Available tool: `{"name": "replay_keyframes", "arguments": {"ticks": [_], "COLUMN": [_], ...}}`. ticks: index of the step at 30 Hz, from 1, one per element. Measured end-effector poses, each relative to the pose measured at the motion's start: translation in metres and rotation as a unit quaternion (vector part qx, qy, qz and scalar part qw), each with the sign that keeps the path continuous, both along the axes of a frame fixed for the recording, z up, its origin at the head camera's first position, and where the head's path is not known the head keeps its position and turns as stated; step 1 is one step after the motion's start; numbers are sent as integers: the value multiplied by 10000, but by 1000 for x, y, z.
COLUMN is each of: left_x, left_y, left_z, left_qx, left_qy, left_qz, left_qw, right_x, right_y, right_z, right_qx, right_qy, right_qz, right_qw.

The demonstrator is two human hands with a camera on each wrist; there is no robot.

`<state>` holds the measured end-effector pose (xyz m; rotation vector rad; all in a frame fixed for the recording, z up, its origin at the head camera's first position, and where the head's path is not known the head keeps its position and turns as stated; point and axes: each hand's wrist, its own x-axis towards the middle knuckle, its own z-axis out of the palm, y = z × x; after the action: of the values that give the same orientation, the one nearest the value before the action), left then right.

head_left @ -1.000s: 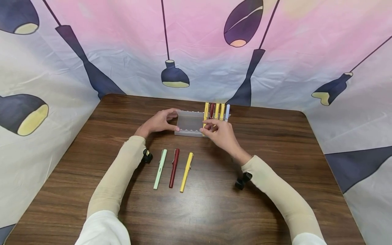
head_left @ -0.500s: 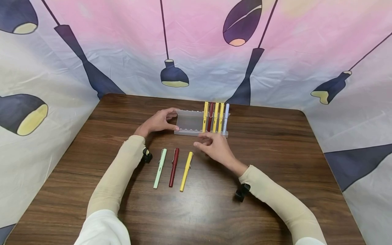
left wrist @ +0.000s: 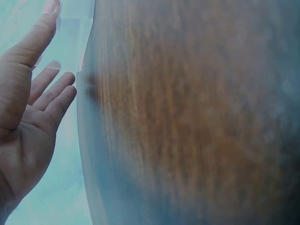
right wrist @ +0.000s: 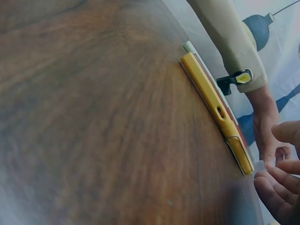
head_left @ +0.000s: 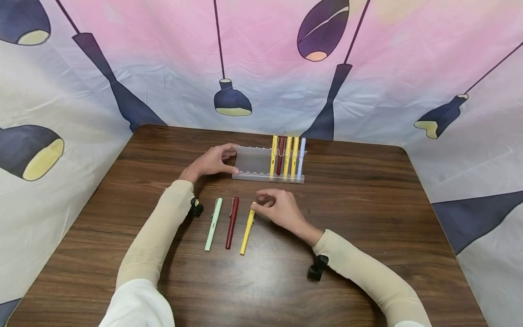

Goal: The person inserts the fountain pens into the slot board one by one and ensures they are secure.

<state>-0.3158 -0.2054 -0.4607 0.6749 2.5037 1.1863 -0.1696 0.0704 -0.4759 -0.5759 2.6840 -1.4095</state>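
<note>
A clear plastic pen rack (head_left: 253,161) stands toward the back of the table. My left hand (head_left: 211,161) holds its left end, thumb at the front edge and fingers behind; the left wrist view shows the same thumb (left wrist: 35,42) against the plastic. My right hand (head_left: 283,210) is at the cap end of a loose yellow pen (head_left: 247,232), thumb and fingers apart. In the right wrist view these fingers (right wrist: 272,194) are just beyond the clip of the yellow pen (right wrist: 215,108). Left of it lie a dark red pen (head_left: 232,223) and a pale green pen (head_left: 214,225).
Several pens lean side by side in the rack's right half: a yellow pen (head_left: 273,156) leftmost, then a dark red pen (head_left: 280,156), more yellow, and a light blue pen (head_left: 301,158). A patterned cloth (head_left: 269,54) hangs behind the wooden table (head_left: 367,190).
My right hand has let go of the leftmost yellow pen in the rack and come back toward the loose yellow pen. The left hand and the rack have stayed put.
</note>
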Motion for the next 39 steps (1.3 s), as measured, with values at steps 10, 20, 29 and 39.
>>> {"name": "replay_keyframes", "arguments": {"ticks": [10,20,29,39], "left_x": [0,1,1,1], "left_y": [0,0,0,-1], "left_z": [1,0,1,0], "left_qx": [17,15,43,-13], "left_qy": [-60,-65,-112,-96], "left_qz": [8,-1,-2,4], "left_qw": [10000,10000,9999,10000], "right_x": [6,7,6,4], "right_y": [-7,-11,-13,-16], "right_z": [-8,-11,-13,-12], "right_qx": [136,420,704,935], "right_qy": [1,-58,-102,-89], "right_qz": [31,5,81,130], "right_qw": [9999,9991,9974,9955]}}
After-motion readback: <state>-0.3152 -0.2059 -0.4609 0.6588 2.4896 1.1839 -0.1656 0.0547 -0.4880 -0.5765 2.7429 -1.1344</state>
